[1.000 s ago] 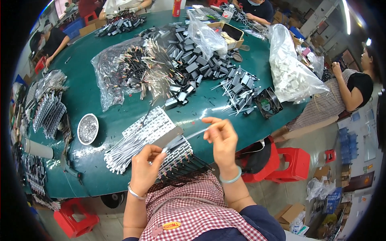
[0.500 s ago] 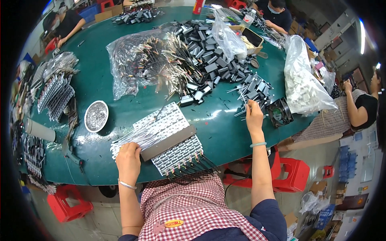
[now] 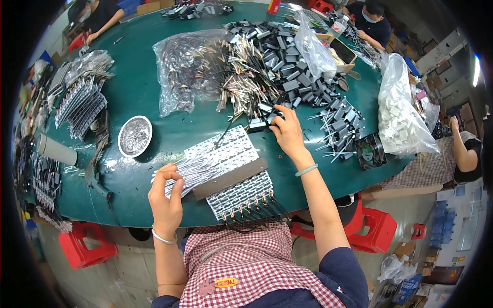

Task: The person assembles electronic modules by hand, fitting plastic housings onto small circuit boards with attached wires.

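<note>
My left hand is at the left end of a bundle of thin white wires, its fingers bent around their ends. The wires lie across a white panel of small dark-marked circuit boards, and a flat dark brown bar presses over both. Black leads with coloured ends hang off the panel's near edge. My right hand is at the near edge of a heap of small black rectangular cases. Its thumb and forefinger are apart beside a case; I see nothing held.
Bundled wires lie in a clear bag. A bowl, a white cup and stacked panels are to the left. On the right are wired cases, a small fan and a bag of white parts. Other people sit around.
My right hand has moved left from the wired cases to the black case heap. My left hand has lifted slightly at the wire ends. The whole view has shifted a little.
</note>
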`<state>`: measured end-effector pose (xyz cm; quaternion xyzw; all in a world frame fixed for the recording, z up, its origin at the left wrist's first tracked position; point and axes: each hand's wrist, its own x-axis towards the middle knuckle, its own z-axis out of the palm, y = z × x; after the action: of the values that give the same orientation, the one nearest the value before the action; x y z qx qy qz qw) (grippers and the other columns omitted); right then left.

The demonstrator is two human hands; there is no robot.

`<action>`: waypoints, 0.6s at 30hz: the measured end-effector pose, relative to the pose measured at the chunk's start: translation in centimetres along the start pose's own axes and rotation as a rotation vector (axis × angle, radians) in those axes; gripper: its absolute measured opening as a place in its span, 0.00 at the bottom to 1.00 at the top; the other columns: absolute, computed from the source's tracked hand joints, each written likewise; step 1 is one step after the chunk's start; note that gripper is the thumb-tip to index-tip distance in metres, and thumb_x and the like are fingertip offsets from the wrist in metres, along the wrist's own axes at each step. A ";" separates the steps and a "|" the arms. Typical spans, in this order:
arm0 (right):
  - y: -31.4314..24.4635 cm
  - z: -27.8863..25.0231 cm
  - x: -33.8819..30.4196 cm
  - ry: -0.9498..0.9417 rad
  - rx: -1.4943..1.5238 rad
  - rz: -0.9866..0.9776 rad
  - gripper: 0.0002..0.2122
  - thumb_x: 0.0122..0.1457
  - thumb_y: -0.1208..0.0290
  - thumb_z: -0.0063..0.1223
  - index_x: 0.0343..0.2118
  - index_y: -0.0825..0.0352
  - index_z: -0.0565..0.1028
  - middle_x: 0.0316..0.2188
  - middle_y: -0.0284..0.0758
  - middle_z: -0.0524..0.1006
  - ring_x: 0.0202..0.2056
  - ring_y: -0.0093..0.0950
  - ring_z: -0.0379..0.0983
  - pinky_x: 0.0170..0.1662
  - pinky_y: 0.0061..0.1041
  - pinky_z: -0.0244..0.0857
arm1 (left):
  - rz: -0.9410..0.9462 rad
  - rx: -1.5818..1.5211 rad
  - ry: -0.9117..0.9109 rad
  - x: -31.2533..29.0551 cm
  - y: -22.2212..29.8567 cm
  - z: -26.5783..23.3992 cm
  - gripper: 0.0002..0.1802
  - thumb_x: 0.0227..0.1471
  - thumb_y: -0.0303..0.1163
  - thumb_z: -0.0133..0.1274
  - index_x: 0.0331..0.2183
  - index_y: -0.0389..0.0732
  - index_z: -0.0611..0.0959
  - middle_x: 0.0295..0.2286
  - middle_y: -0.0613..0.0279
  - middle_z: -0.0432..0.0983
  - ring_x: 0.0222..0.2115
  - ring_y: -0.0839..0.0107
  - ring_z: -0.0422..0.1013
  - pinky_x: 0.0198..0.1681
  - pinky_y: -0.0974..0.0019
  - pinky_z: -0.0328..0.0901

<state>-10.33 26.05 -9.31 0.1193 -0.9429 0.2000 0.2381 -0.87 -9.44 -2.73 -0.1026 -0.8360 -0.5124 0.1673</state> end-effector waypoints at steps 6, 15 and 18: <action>-4.9 -2.6 -1.1 0.146 0.224 0.129 0.06 0.50 0.79 0.62 0.31 0.67 0.76 0.51 0.41 0.74 0.51 0.40 0.68 0.54 0.36 0.62 | -0.245 -0.738 -0.107 -0.3 2.7 1.2 0.09 0.61 0.20 0.45 0.44 0.32 0.71 0.40 0.54 0.73 0.36 0.72 0.76 0.38 0.72 0.70; -12.0 -6.7 -4.5 0.226 0.757 0.307 0.06 0.51 0.80 0.64 0.32 0.68 0.79 0.39 0.34 0.77 0.40 0.23 0.70 0.38 0.19 0.63 | -0.339 -0.477 -0.476 1.2 6.5 5.6 0.09 0.63 0.27 0.50 0.44 0.35 0.79 0.32 0.63 0.79 0.30 0.81 0.71 0.34 0.76 0.66; -13.2 -7.3 -5.1 0.123 0.938 0.407 0.06 0.53 0.83 0.62 0.34 0.71 0.77 0.41 0.35 0.75 0.38 0.18 0.68 0.41 0.17 0.62 | -0.181 -0.745 -0.280 0.8 6.8 6.2 0.08 0.63 0.28 0.50 0.42 0.34 0.75 0.33 0.60 0.80 0.29 0.80 0.73 0.33 0.76 0.68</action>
<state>1.20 18.15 -1.69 0.0155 -0.7403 0.6502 0.1701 -0.37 -0.77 0.60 -0.1509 -0.6137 -0.7738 -0.0426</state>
